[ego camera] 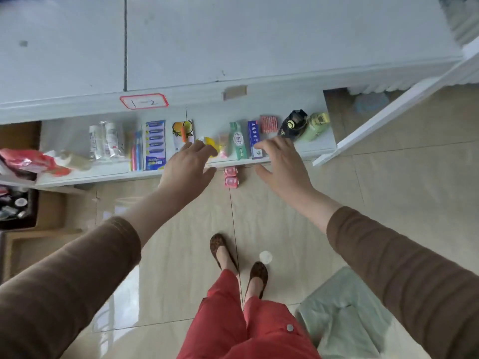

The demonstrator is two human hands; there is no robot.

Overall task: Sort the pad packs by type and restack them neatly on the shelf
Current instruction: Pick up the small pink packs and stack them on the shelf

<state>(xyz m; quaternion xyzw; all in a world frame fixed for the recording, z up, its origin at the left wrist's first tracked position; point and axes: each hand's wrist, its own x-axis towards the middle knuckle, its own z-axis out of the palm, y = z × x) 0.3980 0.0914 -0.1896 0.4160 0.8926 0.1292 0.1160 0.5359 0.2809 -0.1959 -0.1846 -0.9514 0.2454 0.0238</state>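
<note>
Two small pink pad packs point(231, 177) lie on the tiled floor just below the front edge of the white shelf point(103, 172). My left hand point(188, 164) hovers at the shelf edge to the left of them, fingers apart, holding nothing. My right hand point(278, 161) hangs to the right of them, fingers spread and empty. A pale pink packet point(223, 146) and a yellow item point(210, 142) sit on the shelf between my hands, partly hidden by my left fingers. A red and white bag point(31, 161) lies at the shelf's left end.
On the shelf stand a green box point(238, 141), a blue box point(255, 138), a red packet point(268, 123), a black bottle point(294, 124), a green bottle point(315, 126), a blue card pack point(155, 145) and toothbrushes point(136, 151). A cardboard box point(33, 226) is left; green cloth point(344, 314) lies lower right.
</note>
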